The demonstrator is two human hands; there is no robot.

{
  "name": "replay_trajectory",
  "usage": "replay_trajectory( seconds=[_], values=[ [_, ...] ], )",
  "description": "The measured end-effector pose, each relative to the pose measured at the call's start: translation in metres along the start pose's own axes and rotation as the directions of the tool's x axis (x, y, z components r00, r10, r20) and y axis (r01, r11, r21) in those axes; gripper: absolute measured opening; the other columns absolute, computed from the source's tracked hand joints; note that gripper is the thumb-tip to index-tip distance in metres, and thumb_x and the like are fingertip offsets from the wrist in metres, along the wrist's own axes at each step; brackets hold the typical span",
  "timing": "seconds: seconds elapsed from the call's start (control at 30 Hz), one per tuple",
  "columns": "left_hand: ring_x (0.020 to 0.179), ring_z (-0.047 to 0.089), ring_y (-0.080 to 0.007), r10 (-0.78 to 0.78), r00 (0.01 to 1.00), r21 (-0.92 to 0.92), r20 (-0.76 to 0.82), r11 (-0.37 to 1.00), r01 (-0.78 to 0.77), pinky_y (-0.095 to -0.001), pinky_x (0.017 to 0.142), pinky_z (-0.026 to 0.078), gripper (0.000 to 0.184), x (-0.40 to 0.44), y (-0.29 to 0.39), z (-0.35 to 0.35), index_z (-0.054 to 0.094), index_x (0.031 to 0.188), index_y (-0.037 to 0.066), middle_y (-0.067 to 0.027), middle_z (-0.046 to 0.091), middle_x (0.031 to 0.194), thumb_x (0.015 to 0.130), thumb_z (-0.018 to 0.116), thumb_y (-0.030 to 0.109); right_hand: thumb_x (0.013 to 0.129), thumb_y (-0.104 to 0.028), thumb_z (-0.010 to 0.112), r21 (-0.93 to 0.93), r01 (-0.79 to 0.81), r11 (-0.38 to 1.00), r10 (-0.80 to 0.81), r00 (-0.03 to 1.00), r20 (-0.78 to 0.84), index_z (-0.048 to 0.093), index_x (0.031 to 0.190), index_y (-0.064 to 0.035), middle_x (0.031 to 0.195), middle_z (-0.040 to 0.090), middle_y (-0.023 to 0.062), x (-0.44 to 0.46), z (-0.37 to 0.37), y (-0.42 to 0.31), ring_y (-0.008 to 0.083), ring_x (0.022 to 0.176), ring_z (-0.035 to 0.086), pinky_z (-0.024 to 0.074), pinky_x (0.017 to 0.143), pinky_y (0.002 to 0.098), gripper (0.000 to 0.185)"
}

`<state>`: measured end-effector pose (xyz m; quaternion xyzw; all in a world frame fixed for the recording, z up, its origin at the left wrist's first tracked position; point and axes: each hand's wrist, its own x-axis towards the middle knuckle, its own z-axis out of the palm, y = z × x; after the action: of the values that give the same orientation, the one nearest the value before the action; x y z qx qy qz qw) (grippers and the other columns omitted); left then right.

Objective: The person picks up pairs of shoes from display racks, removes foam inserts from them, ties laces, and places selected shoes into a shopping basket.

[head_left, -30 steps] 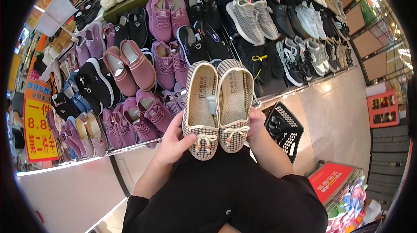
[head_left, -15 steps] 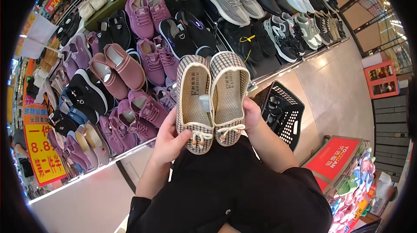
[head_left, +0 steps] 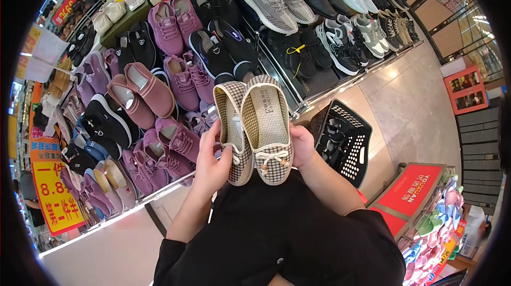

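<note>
A pair of checked flat shoes with cream trim and small bows is held up in front of my body. My left hand [head_left: 214, 159] grips the left shoe [head_left: 232, 126] by its outer side, thumb near the toe. My right hand [head_left: 302, 146] is closed on the outer side of the right shoe [head_left: 266, 121], whose printed insole faces me. The right shoe overlaps the left one, and the left shoe is tilted on its side. Some fingers of both hands are hidden behind the shoes.
A display table with mauve slip-ons [head_left: 142, 94], purple lace-up shoes [head_left: 178, 139] and grey sneakers [head_left: 279, 3] lies ahead. A black shopping basket [head_left: 345, 139] stands on the floor at right. Near it are a red sign [head_left: 410, 190] and colourful slippers [head_left: 436, 222].
Both shoes have moved slightly left and turned. The left shoe now leans onto its side, and the right one covers part of it.
</note>
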<state>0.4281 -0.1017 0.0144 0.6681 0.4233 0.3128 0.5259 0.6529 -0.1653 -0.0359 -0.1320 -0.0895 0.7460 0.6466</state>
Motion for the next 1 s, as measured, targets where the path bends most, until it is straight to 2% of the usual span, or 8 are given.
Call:
replay_trajectory(
  seconds=[0.07,0.13,0.17,0.23,0.3,0.53,0.73,1.0],
  values=[
    [0.114,0.048,-0.0236,-0.027,0.999,-0.060,-0.038,0.998,0.025,-0.0328,0.095,0.043,0.062,0.001,-0.002,0.003,0.039,0.144,-0.001,-0.0165,0.046,0.128,0.086,0.060,0.001,0.088,-0.031,0.049,0.079,-0.006,0.997,0.005,1.000,0.012,0.049,0.136,0.0043,0.130,0.059,0.0229,0.001,-0.005,0.004,0.0363,0.116,0.060,0.0455,0.104,0.0478,0.059],
    [0.117,0.047,-0.0296,0.150,0.964,0.180,-0.218,0.977,-0.111,-0.0374,0.098,0.041,0.054,0.002,0.013,0.009,0.050,0.135,0.001,-0.0194,0.045,0.127,0.083,0.064,0.003,0.089,-0.031,0.049,0.083,-0.020,0.996,0.023,0.999,-0.035,0.049,0.135,0.0044,0.130,0.059,0.0234,0.002,-0.005,0.007,0.0366,0.116,0.060,0.0456,0.104,0.0482,0.059],
    [0.117,0.047,-0.0296,0.150,0.963,0.180,-0.225,0.977,-0.110,-0.0374,0.098,0.041,0.054,0.002,0.022,0.012,0.050,0.135,0.001,-0.0194,0.045,0.127,0.083,0.064,0.003,0.089,-0.031,0.049,0.086,-0.037,0.996,0.044,0.995,-0.085,0.050,0.135,0.0046,0.130,0.059,0.0238,0.004,-0.004,0.010,0.0369,0.116,0.060,0.0457,0.103,0.0486,0.058],
    [0.118,0.045,-0.0374,0.434,0.889,0.493,-0.144,0.811,-0.316,-0.0437,0.101,0.038,0.044,0.004,0.040,0.017,0.059,0.123,0.003,-0.0224,0.045,0.126,0.080,0.068,0.005,0.090,-0.030,0.048,0.068,-0.060,0.996,0.065,0.994,-0.086,0.049,0.136,0.0036,0.131,0.058,0.0225,0.006,0.004,0.014,0.0361,0.117,0.059,0.0449,0.104,0.0484,0.057],
    [0.120,0.041,-0.0430,0.474,0.877,0.570,-0.080,0.744,-0.350,-0.0496,0.103,0.035,0.036,0.012,0.048,0.023,0.065,0.113,0.004,-0.0248,0.043,0.128,0.078,0.072,0.011,0.088,-0.025,0.048,0.014,-0.086,0.996,0.086,0.996,-0.003,0.027,0.152,-0.0101,0.146,0.046,0.0146,0.008,0.003,0.019,0.0307,0.131,0.049,0.0393,0.110,0.0460,0.069],
    [0.125,0.039,-0.0500,0.354,0.923,0.774,-0.152,0.623,-0.111,-0.0529,0.104,0.036,0.054,0.045,0.048,0.043,0.054,0.106,-0.013,-0.0315,0.036,0.135,0.077,0.076,0.027,0.091,-0.024,0.049,-0.087,-0.138,0.987,0.137,0.990,-0.023,0.027,0.151,-0.0110,0.145,0.046,0.0126,0.014,0.012,0.023,0.0283,0.130,0.050,0.0422,0.108,0.0447,0.065],
    [0.130,0.034,-0.0508,0.280,0.937,0.661,-0.209,0.747,-0.075,-0.0504,0.108,0.033,0.058,0.051,0.042,0.048,0.051,0.120,-0.008,-0.0348,0.034,0.137,0.075,0.075,0.020,0.091,-0.021,0.046,-0.132,-0.163,0.978,0.155,0.985,-0.071,0.031,0.149,-0.0129,0.140,0.049,0.0126,0.016,0.011,0.019,0.0281,0.126,0.053,0.0450,0.105,0.0442,0.060],
    [0.128,0.036,-0.0471,0.084,0.988,0.590,-0.130,0.807,0.009,-0.0472,0.107,0.035,0.055,0.067,0.036,0.040,0.056,0.117,-0.005,-0.0310,0.034,0.136,0.073,0.076,0.021,0.090,-0.020,0.046,-0.158,-0.172,0.972,0.157,0.982,-0.104,0.033,0.146,-0.0117,0.137,0.050,0.0144,0.016,0.006,0.017,0.0303,0.122,0.056,0.0462,0.104,0.0455,0.058]
  ],
)
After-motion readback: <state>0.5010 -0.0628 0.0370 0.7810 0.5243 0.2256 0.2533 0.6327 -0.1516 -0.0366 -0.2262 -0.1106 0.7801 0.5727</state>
